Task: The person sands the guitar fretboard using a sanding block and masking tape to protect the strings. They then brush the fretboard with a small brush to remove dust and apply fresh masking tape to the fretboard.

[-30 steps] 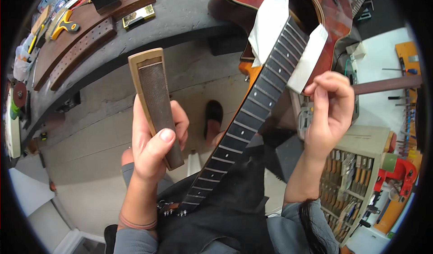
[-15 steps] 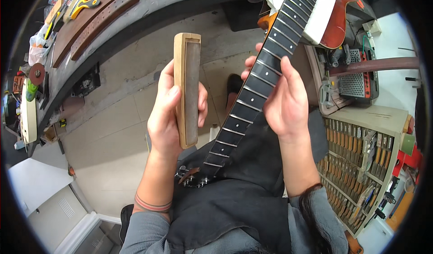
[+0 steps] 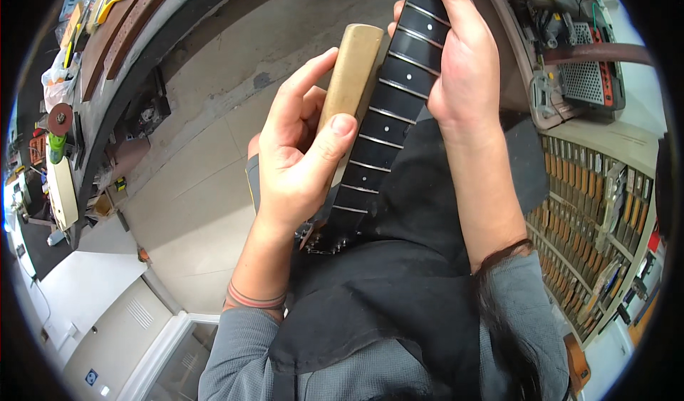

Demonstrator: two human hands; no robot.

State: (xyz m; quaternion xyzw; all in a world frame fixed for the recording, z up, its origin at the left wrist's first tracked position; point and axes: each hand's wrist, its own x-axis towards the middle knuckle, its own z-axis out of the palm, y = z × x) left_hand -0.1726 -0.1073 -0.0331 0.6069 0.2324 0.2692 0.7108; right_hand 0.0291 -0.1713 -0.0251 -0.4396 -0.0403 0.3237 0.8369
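Note:
A guitar neck with a dark fingerboard, metal frets and white dots slants from the upper right down to my lap. My right hand wraps round it higher up, thumb over the near edge and fingertips showing at the far side. In my left hand is a wooden-bodied fret file, its thumb pressed on the wood. The file stands along the fingerboard's left edge and appears to touch it. Its grey metal face is turned from view. The tuners lie low, partly behind my left wrist.
A curved bench at upper left bears a scraper with a yellow handle, brown fretted-neck boards and a green rotary tool. At right stand a rack of many files and a grey perforated machine. A black apron covers my lap.
The file has moved right to the fingerboard's edge and turned, hiding its metal face. My right hand has moved up the view and closed round the neck. The whole view has shifted.

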